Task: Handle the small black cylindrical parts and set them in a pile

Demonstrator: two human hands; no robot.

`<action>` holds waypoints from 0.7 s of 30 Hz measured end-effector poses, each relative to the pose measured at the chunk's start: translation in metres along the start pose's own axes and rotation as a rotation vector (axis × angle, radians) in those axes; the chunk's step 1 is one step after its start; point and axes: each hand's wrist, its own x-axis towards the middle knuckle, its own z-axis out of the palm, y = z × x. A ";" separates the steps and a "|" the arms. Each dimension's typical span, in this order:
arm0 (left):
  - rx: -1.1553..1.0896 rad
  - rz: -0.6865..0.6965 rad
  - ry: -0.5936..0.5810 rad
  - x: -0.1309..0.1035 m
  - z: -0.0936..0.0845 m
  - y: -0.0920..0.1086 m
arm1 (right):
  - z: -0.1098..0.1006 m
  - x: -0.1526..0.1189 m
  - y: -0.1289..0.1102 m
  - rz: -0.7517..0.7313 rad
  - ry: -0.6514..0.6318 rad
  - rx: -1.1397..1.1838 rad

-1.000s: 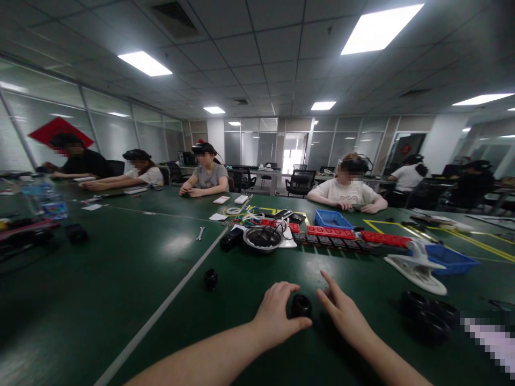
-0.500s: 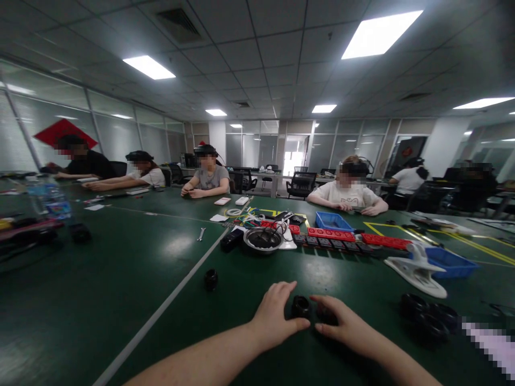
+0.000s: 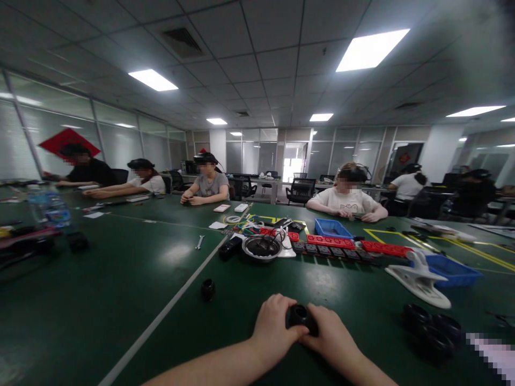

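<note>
A small black hollow round part (image 3: pixel 299 314), its open end facing up, is between my hands near the table's front. My left hand (image 3: pixel 272 326) is closed around its left side, with the thumb across the front. From the right, my right hand (image 3: pixel 332 336) is closed against the dark pieces there, its thumb close to the left thumb. Whether a second black piece sits under its fingers is hard to see. Another black hollow part (image 3: pixel 208 289) stands by itself to the left. Several black ring-like parts (image 3: pixel 434 329) lie grouped at the right.
Beyond my hands are a metal bowl (image 3: pixel 262 249) with dark contents, red power strips (image 3: pixel 330 241), blue trays (image 3: pixel 333 228) and a white clamp-like stand (image 3: pixel 420 281). A wrench (image 3: pixel 199 242) lies left of the bowl. Several people sit across the table.
My right hand has moved left and closed in, bringing the dark piece at its fingers up against the black part by my left hand. My thumbs now nearly meet.
</note>
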 end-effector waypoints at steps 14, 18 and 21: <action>-0.177 0.102 -0.273 0.007 -0.014 -0.009 | -0.025 -0.005 0.005 -0.068 -0.226 0.421; -0.098 -0.048 -0.120 0.002 -0.006 -0.002 | -0.005 -0.005 -0.004 -0.014 0.020 0.172; -0.022 -0.066 -0.040 -0.002 -0.002 0.002 | 0.004 -0.006 -0.010 0.060 0.093 0.028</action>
